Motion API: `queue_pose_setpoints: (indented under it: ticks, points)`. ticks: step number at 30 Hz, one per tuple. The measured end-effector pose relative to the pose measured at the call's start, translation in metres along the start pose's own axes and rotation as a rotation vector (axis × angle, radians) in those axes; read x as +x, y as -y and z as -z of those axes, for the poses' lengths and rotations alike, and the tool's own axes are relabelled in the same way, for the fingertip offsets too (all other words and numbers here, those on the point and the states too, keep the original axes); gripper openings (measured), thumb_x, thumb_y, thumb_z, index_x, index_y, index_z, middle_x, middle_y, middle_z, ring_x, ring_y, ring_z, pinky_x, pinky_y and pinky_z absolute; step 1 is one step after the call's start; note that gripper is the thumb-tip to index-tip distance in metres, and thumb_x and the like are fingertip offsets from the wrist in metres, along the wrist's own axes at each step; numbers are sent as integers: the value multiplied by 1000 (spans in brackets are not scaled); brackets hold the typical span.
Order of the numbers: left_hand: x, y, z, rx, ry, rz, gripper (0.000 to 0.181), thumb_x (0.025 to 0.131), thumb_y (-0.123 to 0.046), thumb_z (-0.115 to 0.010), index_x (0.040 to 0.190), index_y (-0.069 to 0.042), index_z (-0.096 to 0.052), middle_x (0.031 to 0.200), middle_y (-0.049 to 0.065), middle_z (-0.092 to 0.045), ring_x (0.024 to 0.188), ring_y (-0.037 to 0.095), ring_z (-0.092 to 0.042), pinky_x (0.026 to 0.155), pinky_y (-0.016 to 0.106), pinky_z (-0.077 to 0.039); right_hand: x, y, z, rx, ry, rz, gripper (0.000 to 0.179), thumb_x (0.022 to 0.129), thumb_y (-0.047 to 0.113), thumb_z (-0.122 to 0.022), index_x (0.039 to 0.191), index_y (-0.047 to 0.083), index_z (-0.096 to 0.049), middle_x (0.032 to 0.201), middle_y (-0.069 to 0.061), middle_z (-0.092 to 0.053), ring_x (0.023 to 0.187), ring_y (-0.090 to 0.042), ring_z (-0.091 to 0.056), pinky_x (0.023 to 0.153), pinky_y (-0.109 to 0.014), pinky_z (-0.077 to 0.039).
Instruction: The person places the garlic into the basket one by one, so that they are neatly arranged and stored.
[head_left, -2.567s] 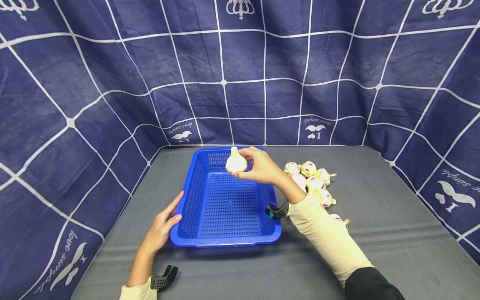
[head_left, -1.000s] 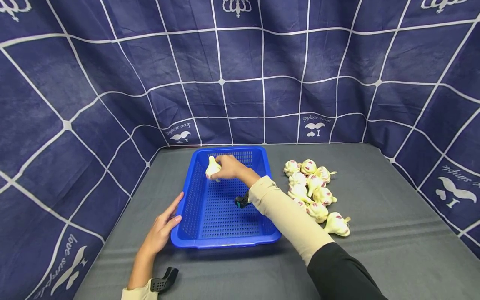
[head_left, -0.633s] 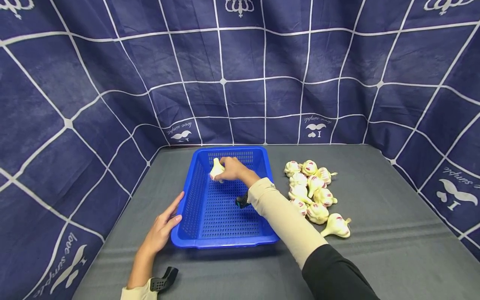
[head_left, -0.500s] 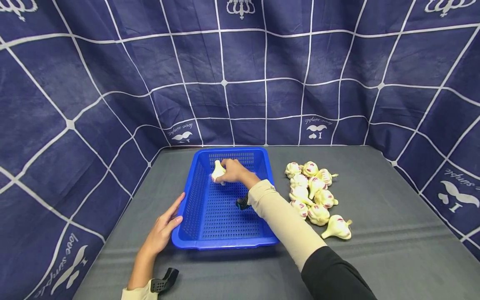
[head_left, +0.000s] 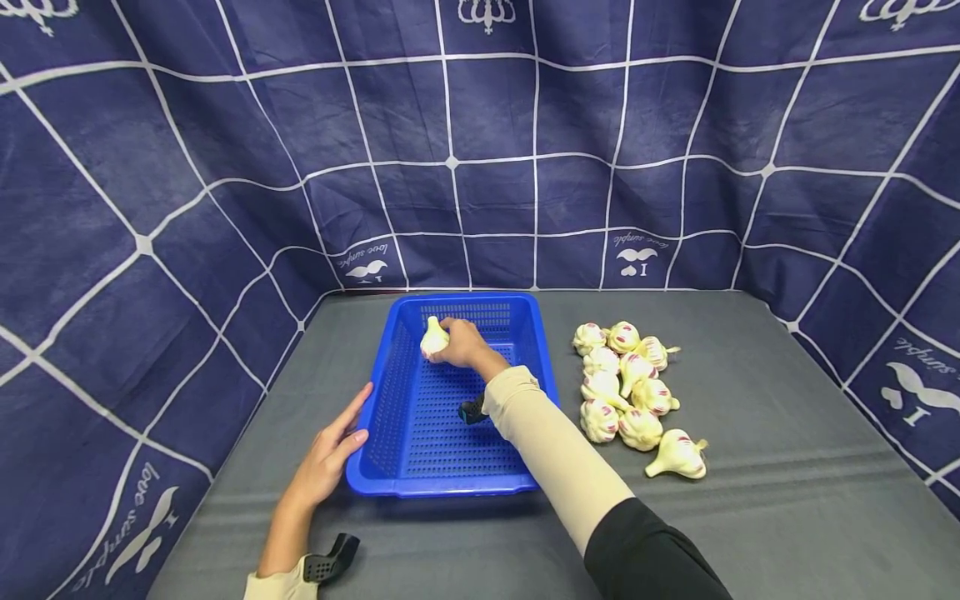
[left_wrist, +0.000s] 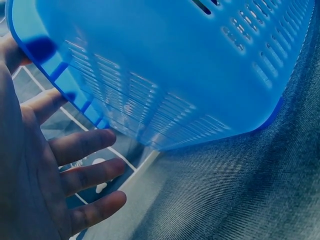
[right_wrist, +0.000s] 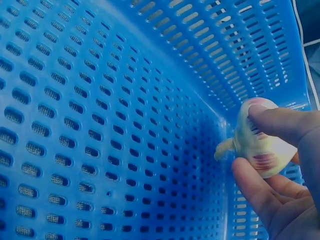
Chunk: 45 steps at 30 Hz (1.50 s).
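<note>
My right hand [head_left: 461, 343] pinches a garlic bulb [head_left: 435, 341] inside the blue plastic basket [head_left: 442, 486], near its far left corner. Seen from the right wrist, the thumb and fingers grip the white-and-purple bulb [right_wrist: 265, 150], its knobby base end close to the perforated basket floor. My left hand [head_left: 322, 458] rests at the basket's left rim with thumb and forefinger apart. The left wrist view shows its other fingers [left_wrist: 90, 175] loosely extended beside the basket's outer wall [left_wrist: 165, 75]; whether they press on it is unclear.
To the right of the basket, several garlic bulbs [head_left: 602, 389] lie clustered on the grey cloth [head_left: 757, 400]. One bulb [head_left: 678, 455] sits nearest me, at the cluster's front. A blue checked curtain [head_left: 495, 200] encloses the back and sides.
My right hand has carried the garlic bulb leftward and down into the basket's far left corner, staying almost there over the last second. The left hand keeps its place at the rim.
</note>
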<state>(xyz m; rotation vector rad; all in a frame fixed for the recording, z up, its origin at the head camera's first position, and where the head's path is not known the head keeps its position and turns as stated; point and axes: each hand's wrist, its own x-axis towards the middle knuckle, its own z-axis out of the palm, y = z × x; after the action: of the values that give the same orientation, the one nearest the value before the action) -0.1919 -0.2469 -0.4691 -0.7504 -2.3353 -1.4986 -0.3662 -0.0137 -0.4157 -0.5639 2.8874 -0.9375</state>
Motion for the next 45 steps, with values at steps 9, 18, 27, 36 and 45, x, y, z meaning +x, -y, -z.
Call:
queue_pose_setpoints:
  ticks: [9, 18, 27, 36, 45]
  points:
    - [2, 1, -2, 12, 7, 5, 57, 97, 1, -48, 153, -7, -37, 153, 20, -38, 129, -1, -43, 104, 11, -31, -1, -8, -1, 24, -6, -54, 61, 76, 29, -86, 124, 4, -56, 114, -14, -65, 108, -31, -59, 91, -39, -48]
    - [5, 1, -4, 11, 12, 13, 57, 98, 0, -48, 153, -7, -36, 153, 21, -37, 129, -2, -42, 104, 11, -29, 2, -11, -1, 35, 30, -60, 52, 83, 23, -80, 127, 4, -59, 113, -12, -69, 110, -28, -61, 95, -37, -47]
    - [6, 0, -3, 5, 22, 26, 57, 99, -1, -47, 154, -8, -34, 153, 22, -36, 130, -3, -42, 104, 11, -30, 2, -13, 0, 86, 46, -38, 54, 83, 25, -79, 129, 5, -59, 108, -8, -71, 103, -24, -63, 90, -34, -48]
    - [4, 0, -3, 2, 24, 36, 58, 99, -1, -47, 154, -9, -34, 155, 20, -35, 131, -3, -40, 104, 11, -29, 3, -8, 5, 64, 19, -32, 54, 85, 29, -77, 130, 6, -59, 107, -11, -68, 100, -27, -61, 86, -36, -49]
    - [0, 1, -1, 0, 11, 20, 58, 98, 1, -47, 154, -8, -34, 154, 22, -35, 131, -2, -41, 104, 11, -29, 5, 6, 20, 58, -65, -79, 49, 86, 27, -76, 127, 5, -61, 113, -12, -69, 114, -31, -58, 97, -40, -46]
